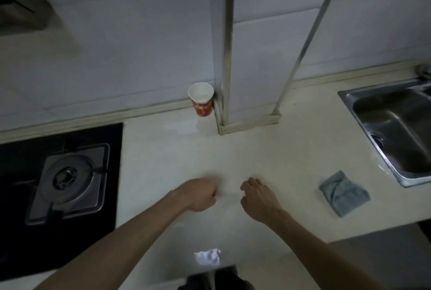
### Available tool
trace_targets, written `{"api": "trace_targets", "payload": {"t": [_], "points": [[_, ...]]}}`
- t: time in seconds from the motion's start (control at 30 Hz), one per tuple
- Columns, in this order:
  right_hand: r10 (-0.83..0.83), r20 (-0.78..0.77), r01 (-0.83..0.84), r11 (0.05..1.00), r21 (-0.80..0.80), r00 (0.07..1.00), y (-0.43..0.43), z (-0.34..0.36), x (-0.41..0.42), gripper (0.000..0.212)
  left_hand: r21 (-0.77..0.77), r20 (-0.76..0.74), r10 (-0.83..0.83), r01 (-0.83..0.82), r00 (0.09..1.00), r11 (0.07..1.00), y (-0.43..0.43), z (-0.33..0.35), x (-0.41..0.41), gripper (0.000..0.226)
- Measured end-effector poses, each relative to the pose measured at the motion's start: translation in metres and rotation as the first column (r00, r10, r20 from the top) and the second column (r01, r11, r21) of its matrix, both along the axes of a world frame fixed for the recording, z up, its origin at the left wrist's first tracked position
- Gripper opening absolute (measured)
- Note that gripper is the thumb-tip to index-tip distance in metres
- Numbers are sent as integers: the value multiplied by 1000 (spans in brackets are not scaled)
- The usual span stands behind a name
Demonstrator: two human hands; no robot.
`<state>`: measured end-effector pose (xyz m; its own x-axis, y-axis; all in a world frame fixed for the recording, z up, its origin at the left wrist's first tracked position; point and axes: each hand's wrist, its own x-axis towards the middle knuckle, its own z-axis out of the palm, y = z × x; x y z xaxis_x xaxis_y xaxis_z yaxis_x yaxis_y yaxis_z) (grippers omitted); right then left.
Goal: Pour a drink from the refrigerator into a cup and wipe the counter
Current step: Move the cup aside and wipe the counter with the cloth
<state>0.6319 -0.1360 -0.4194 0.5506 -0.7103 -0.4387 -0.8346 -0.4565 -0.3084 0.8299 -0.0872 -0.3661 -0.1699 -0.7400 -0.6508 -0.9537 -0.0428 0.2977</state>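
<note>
The paper cup [201, 99] stood at centre frame, against the wall at the back of the bench [268, 161], upright, with pale liquid apparently inside. The folded blue cloth [344, 193] lay at right, just beside the sink [396, 131]. The left hand [201, 194] was curled in a loose fist, grasping nothing visible; the right hand [257, 197] hovered with its grip released (both low centre). The cup would likely be light and easily crushed, best taken around mid-wall; the cloth, soft, could be pinched anywhere.

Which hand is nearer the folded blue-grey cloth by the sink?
Right. The right hand hovers over the pale counter, left of the folded blue-grey cloth; the left hand is farther left, beyond the right one.
</note>
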Motion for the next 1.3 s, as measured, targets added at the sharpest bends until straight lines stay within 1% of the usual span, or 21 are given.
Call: {"api": "trace_targets", "payload": {"t": [0.13, 0.33, 0.43, 0.6, 0.77, 0.97, 1.17, 1.23, 1.3], "points": [[-50, 40, 51, 999, -15, 998, 28, 0, -45, 32, -47, -11, 8, -9, 1000, 999, 25, -3, -34, 31], [-88, 21, 88, 996, -8, 996, 78, 3, -98, 35, -93, -60, 0, -6, 998, 996, 69, -15, -105, 27], [-106, 2, 106, 994, -19, 994, 106, 3, -121, 34, -128, -35, -30, 25, 999, 991, 94, -20, -143, 26], [-96, -14, 96, 995, -26, 995, 138, 12, -159, 26, -193, -43, 13, -21, 999, 981, 126, -25, -183, 30], [-171, -12, 170, 985, -35, 985, 155, 20, -207, 28, -197, -72, 30, -44, 997, 979, 144, -23, -213, 32], [-185, -32, 184, 983, -31, 982, 150, 25, -245, 31, -177, -78, 66, -79, 995, 981, 151, -22, -235, 30], [-130, 14, 130, 992, -1, 991, 116, 14, -271, 32, -173, -74, 153, -164, 985, 971, 137, -32, -258, 25], [-87, 21, 87, 996, 5, 996, 97, 10, -280, 33, -191, -76, 203, -214, 976, 958, 125, -38, -267, 27], [-39, 22, 39, 999, 2, 999, 74, 6, -289, 32, -241, -74, 263, -273, 962, 931, 112, -44, -276, 37]]}}
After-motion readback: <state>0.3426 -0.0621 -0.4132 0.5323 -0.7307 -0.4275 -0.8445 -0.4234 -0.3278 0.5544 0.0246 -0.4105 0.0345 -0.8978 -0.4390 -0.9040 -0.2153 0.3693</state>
